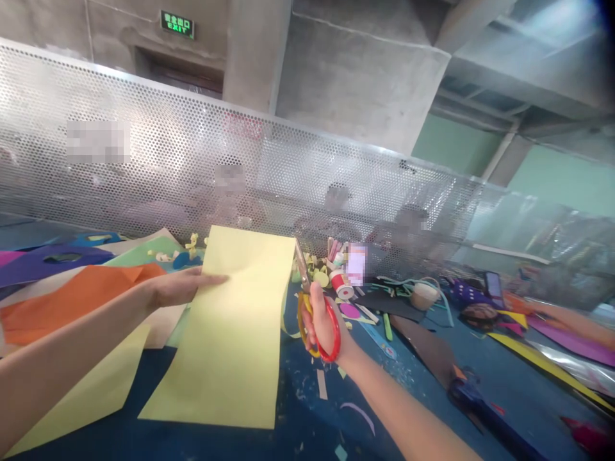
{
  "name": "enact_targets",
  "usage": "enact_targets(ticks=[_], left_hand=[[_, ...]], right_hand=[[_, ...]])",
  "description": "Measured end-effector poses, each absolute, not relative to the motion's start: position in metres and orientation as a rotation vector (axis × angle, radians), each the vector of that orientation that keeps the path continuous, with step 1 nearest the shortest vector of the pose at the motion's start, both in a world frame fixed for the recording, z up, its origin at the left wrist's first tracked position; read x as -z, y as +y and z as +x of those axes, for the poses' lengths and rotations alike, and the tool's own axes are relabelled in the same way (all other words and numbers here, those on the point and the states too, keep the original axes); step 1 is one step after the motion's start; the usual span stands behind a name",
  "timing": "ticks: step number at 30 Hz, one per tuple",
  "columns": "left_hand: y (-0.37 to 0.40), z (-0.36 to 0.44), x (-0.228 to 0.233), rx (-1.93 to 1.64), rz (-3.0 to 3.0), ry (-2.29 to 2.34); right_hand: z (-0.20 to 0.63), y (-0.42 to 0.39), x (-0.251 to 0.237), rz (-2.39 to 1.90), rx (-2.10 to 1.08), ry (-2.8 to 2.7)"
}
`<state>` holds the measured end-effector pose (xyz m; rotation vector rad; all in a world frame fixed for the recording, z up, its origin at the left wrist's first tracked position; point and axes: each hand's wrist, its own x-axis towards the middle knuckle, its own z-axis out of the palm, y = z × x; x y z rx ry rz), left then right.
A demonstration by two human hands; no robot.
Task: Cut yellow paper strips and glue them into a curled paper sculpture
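My left hand (180,287) grips the left edge of a large pale yellow sheet (240,339), thumb on its front and fingers behind. The sheet stands upright over the blue table, its lower part curving towards me. My right hand (323,323) is closed around scissors (331,339) with red and yellow handles. Their blades point up, and the tips are at the sheet's upper right corner. A narrow yellow strip curls down beside the sheet's right edge, near the scissors. Whether the blades are fully closed is hard to make out.
A perforated metal screen (307,166) runs behind the blue table (307,416). Orange (77,301) and purple sheets (52,264) lie left. A red-and-white spool (342,285), a phone (356,262) and paper scraps lie beyond my right hand. Another person's arm (571,320) rests far right.
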<state>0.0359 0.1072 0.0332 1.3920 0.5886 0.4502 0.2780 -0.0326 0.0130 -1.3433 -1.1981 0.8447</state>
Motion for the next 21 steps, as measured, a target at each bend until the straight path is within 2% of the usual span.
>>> enact_targets(ticks=[5,21], left_hand=[[0.106,0.038,-0.032,-0.442,1.405,0.597],[0.095,0.045,-0.033,-0.418,1.388,0.61]], right_hand=[[0.281,-0.029,-0.009,-1.276,-0.962,-1.196],[0.281,-0.036,-0.02,-1.227,-0.938,-1.203]])
